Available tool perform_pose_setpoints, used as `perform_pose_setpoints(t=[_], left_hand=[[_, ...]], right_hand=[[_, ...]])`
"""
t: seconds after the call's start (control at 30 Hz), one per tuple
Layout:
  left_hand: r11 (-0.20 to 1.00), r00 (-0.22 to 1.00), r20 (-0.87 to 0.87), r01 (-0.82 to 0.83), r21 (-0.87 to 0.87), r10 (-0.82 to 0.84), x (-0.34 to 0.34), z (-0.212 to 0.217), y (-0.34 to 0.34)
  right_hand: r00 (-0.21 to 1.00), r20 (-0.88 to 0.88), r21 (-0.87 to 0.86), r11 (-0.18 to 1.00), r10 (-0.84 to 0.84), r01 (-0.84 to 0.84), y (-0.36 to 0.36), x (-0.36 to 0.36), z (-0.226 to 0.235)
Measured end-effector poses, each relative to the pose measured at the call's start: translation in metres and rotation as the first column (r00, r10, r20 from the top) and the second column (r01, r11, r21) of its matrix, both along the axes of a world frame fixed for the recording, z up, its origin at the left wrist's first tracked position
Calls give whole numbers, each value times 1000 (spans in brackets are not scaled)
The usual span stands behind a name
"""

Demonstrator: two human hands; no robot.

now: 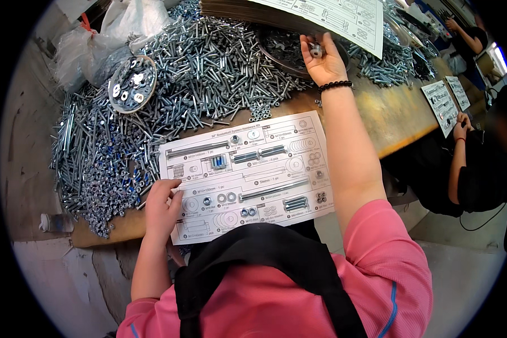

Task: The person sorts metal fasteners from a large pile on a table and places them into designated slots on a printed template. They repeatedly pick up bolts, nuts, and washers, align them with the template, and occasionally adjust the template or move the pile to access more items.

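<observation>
A white printed parts sheet (248,176) lies at the table's front edge, with bolts, nuts and washers placed on its drawings. At its left edge my left hand (162,207) has its fingers bent and pinches the margin. My right hand (325,63) is stretched far forward, palm up, above a dark round tray (276,53) of flat black pieces. Its fingers are curled around a few small grey metal washers (316,50), partly hidden by them. A long bolt (273,190) and several short bolts (296,203) rest on the sheet.
A large heap of bolts (208,67) covers the table behind the sheet, with loose nuts (118,180) at left. A clear bowl of washers (132,84) sits on the heap. A stack of printed sheets (332,19) overhangs the dark tray. Another person's hand (463,121) is at right.
</observation>
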State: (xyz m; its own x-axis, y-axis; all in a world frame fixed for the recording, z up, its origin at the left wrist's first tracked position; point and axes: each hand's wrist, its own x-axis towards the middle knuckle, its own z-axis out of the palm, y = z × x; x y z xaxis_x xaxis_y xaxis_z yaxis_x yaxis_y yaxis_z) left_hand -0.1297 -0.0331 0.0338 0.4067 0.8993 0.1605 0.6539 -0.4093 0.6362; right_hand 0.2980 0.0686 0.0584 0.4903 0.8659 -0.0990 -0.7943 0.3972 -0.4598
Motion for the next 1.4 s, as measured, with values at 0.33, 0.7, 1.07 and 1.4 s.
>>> perform_pose_setpoints(t=[0.33, 0.7, 1.07, 1.4], left_hand=[[994, 996, 12, 89, 56, -90, 11, 9, -2], [927, 921, 132, 351, 130, -367, 89, 25, -10], [974, 967, 130, 224, -13, -221, 78, 12, -5], [840, 914, 95, 316, 441, -393, 77, 26, -2]], right_hand=[[878, -479, 37, 998, -18, 41, -29, -53, -9], [790, -416, -105, 840, 449, -533, -136, -215, -43], [835, -265, -47, 858, 483, -512, -152, -242, -48], [780, 266, -210, 824, 566, -526, -163, -208, -19]])
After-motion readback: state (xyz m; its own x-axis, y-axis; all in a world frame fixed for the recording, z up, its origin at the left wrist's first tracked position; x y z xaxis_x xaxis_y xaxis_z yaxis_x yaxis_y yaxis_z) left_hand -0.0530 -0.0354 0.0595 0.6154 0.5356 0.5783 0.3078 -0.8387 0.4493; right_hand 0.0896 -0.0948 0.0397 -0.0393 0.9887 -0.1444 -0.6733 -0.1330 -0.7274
